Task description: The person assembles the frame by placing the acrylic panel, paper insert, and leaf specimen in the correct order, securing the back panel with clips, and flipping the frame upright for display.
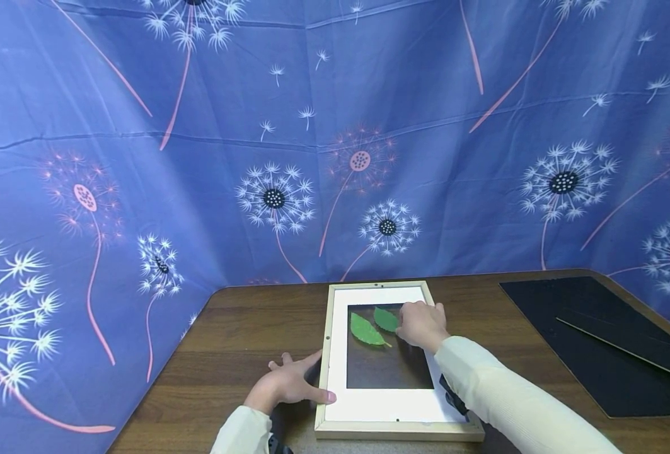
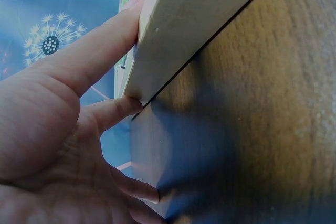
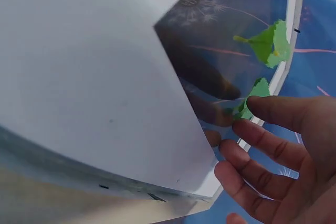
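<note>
The picture frame (image 1: 399, 431) looks like smooth wood around a matt, paper-like mat (image 1: 380, 405) and a glossy, reflecting pane (image 1: 388, 371). The tabletop (image 1: 249, 328) shows wood grain, and the backdrop (image 1: 459, 189) is creased cloth.

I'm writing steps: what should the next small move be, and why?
Probably settle the right leaf flat and release it: the right hand pinches it inside the picture frame, where the left leaf lies unheld, and the left hand touches the frame's edge.
</note>
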Demonstrator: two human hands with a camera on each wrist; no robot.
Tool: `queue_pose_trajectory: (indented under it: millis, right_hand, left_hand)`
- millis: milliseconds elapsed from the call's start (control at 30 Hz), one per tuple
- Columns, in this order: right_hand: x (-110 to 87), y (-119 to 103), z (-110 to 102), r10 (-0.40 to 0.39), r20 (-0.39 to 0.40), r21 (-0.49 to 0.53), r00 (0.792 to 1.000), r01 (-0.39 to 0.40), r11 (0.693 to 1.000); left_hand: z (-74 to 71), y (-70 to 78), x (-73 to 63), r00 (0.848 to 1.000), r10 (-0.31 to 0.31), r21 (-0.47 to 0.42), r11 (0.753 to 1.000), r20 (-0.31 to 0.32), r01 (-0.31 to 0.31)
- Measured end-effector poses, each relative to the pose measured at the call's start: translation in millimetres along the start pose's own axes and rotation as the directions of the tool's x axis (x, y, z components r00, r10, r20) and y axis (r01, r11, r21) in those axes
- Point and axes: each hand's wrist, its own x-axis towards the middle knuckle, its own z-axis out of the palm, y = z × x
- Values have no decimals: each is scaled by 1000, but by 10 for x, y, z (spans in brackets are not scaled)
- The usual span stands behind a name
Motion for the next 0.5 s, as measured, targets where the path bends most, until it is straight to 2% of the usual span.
queue_pose_trajectory:
  millis: [133, 367, 500]
  right_hand:
    - [-20, 34, -55, 8, 16, 29, 1000, -8, 1000]
    - [-46, 82, -172, 46, 16, 153, 999, -48, 987]
    - [-74, 119, -248, 31, 13, 200, 999, -33, 979]
  left_hand:
    - [7, 0, 5, 1000, 4, -2, 1000, 3, -4]
    - [3, -1, 1, 1000, 7, -14, 1000, 8, -6]
    - [4, -6, -4, 1000, -1, -1, 1000, 2, 1]
